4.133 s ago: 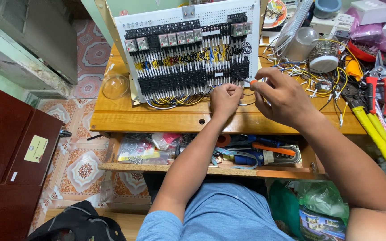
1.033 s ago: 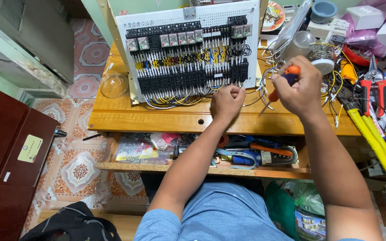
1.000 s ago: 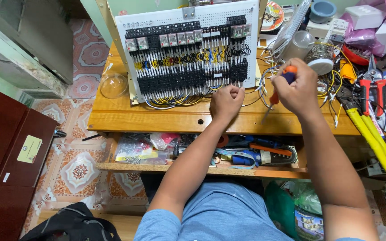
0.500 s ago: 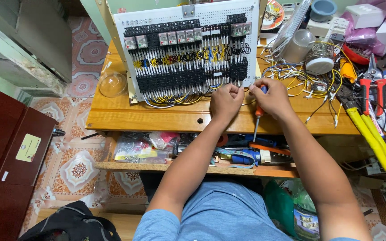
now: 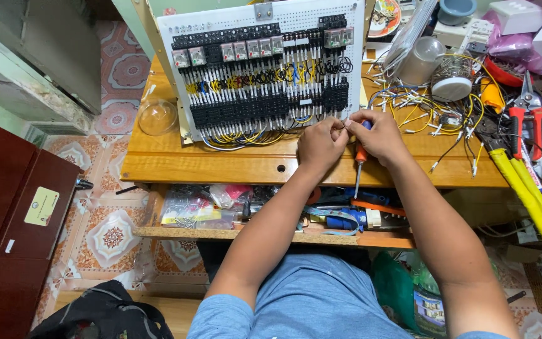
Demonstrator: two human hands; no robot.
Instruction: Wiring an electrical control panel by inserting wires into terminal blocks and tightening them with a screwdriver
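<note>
Wooden desk (image 5: pixel 221 164), front strip bare. Both hands meet at the panel (image 5: pixel 265 69) edge. Left hand (image 5: pixel 321 143) pinches a wire; right hand (image 5: pixel 377 133) grips a screwdriver (image 5: pixel 360 164).

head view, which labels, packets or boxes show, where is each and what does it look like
Label: pale yellow-green rectangle on the dark red cabinet, far left.
Plastic bags: clear, crumpled, with yellow and pink contents, on the shelf under the table.
Box: white, top right corner.
Bag: purple, shiny, beside that box.

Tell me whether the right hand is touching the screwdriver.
Touching. The head view shows the right hand wrapped around the orange handle of the screwdriver, whose shaft hangs down below the fingers.
</note>
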